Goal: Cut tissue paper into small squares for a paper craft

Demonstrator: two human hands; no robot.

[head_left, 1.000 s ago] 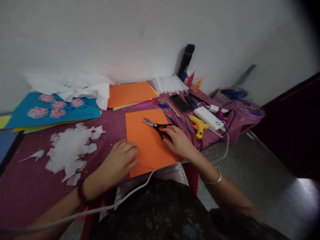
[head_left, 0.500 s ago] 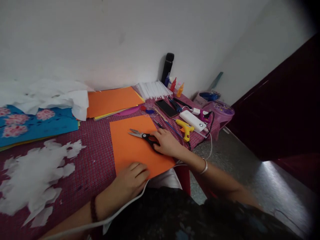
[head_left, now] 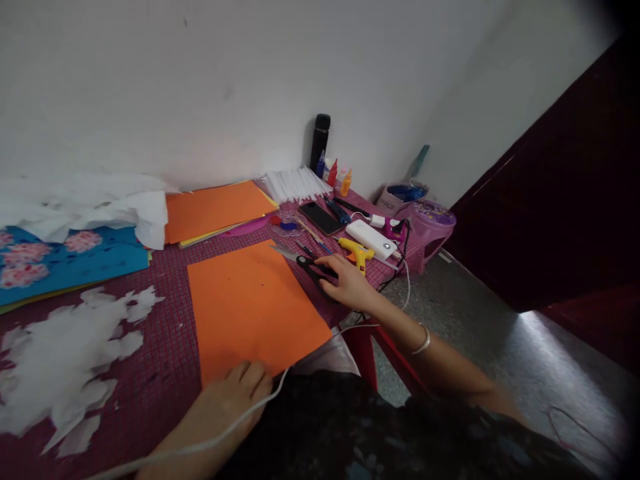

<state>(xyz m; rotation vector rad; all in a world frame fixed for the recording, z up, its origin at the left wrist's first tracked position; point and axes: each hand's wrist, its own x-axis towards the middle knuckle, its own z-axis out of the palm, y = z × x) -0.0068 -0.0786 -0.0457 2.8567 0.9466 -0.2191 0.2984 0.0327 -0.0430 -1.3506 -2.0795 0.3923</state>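
Note:
A sheet of orange paper lies on the checked tablecloth in front of me, with a few small dark specks on it. My left hand is at its near edge, fingers curled over the paper and thumb hidden. My right hand is closed around the black handles of a pair of scissors, just right of the sheet. The scissors' blades point left and away, near the sheet's far right corner.
Torn white paper pieces and a blue flower picture lie left. Behind are stacked orange sheets and white sticks. A phone, power bank, yellow glue gun and paint bottles are right. A white cable crosses my left arm.
My right hand has moved the scissors off the orange sheet to its right side. The sheet and my left hand have shifted left. The view has turned slightly.

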